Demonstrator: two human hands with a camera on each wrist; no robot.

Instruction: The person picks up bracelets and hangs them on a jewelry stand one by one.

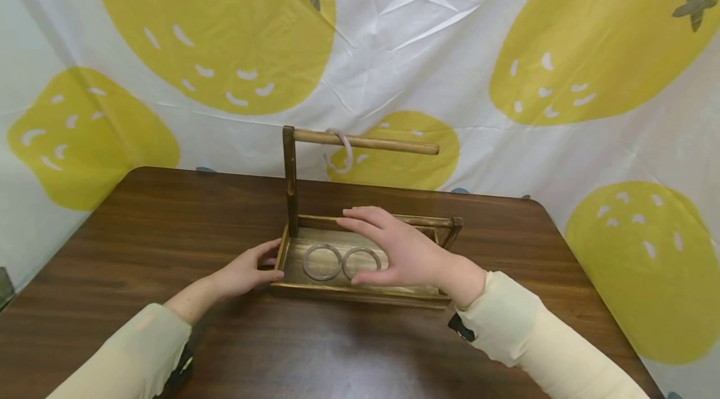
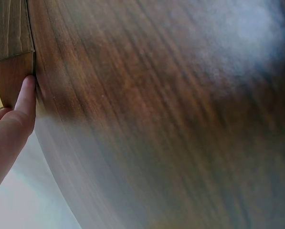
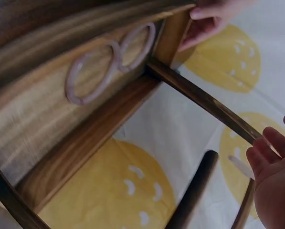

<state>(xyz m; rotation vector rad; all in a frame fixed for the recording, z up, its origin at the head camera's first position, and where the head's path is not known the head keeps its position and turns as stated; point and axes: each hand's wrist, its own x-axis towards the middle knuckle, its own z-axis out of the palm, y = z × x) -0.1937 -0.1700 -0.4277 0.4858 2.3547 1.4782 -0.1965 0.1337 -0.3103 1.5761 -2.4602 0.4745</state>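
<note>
A wooden jewelry stand (image 1: 290,180) with a tray base (image 1: 360,296) and a raised bar (image 1: 388,146) stands on the table. One pale purple bangle (image 1: 350,156) hangs from the bar. Two more, a left bangle (image 1: 304,261) and a right bangle (image 1: 362,249), lie side by side on the tray floor. My left hand (image 1: 242,272) touches the outer left end of the tray, its thumb (image 2: 26,95) straight against the panel. Over the tray's right half hovers my right hand (image 1: 413,255), fingers spread and holding nothing. It covers part of the right bangle.
The dark wooden table (image 1: 185,230) surrounds the stand. Behind its back edge hangs a white cloth (image 1: 416,42) printed with large yellow fruit. A short post (image 1: 452,233) rises at the tray's right end, near my right wrist.
</note>
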